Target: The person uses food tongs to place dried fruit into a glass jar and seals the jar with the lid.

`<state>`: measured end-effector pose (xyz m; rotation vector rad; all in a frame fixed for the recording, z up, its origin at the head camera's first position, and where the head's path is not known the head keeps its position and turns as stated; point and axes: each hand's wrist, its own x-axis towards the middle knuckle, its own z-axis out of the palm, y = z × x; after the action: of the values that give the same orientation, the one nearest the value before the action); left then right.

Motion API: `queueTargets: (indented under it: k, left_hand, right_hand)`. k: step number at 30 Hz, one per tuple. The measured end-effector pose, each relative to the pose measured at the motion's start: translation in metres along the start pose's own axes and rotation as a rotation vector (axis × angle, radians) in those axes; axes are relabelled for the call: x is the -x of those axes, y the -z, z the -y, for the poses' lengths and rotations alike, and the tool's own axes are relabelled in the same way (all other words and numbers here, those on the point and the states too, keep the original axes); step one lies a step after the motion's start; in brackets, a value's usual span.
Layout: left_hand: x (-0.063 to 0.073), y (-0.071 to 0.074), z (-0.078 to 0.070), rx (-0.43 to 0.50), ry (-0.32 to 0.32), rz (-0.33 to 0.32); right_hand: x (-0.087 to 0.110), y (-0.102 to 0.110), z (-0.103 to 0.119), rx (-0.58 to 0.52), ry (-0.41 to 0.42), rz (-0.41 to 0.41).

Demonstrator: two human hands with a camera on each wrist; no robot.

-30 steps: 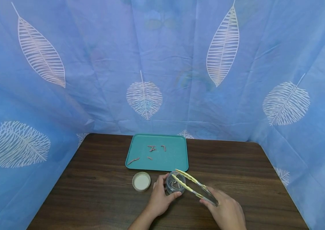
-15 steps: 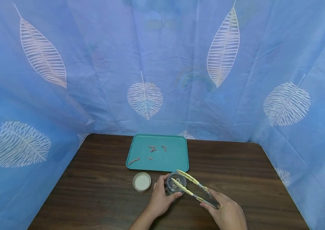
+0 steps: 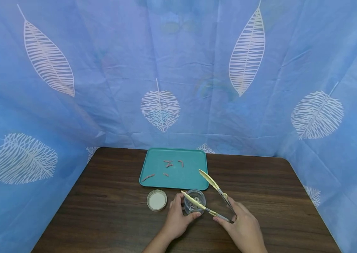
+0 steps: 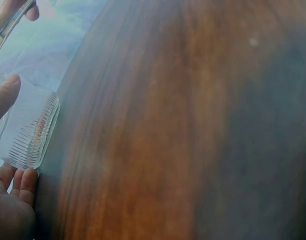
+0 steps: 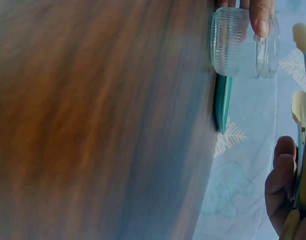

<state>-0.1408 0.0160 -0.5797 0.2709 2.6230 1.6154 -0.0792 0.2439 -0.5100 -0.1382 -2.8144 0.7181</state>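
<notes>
In the head view my left hand (image 3: 176,219) holds a small clear glass jar (image 3: 202,199) standing on the table, fingers and thumb on opposite sides. The right wrist view shows the ribbed side of the jar (image 5: 230,42) with a thumb against it. Something pale and curled lies inside, too small to identify. My right hand (image 3: 244,225) grips metal tongs (image 3: 211,182) with pale yellow tips. Their arms are spread wide, one crossing above the jar's mouth, the other to its right near the tray. I see nothing between the tips.
Behind the jar lies a teal tray (image 3: 194,172) bearing several thin pinkish-brown strips (image 3: 148,177). A round lid (image 3: 157,200), pale inside, rests left of the left hand. The dark wood table (image 3: 108,203) meets a blue leaf-patterned curtain (image 3: 191,112) at its back edge.
The tongs' arms have spread further apart, and their tips have moved forward, one toward the tray's right corner. My right hand has shifted slightly left. My left hand stays on the jar.
</notes>
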Motion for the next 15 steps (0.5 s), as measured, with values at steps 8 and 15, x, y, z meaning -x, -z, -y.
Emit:
queueTargets:
  k: [8,15]
  left_hand:
    - [0.0,0.0,0.002,-0.005,0.02,0.01]
    - [-0.002,0.0,0.003,-0.008,0.013,0.004]
  right_hand:
    - [-0.012,-0.007,0.01,-0.007,0.004,0.025]
    - [-0.022,-0.011,0.016,-0.03,0.027,0.033]
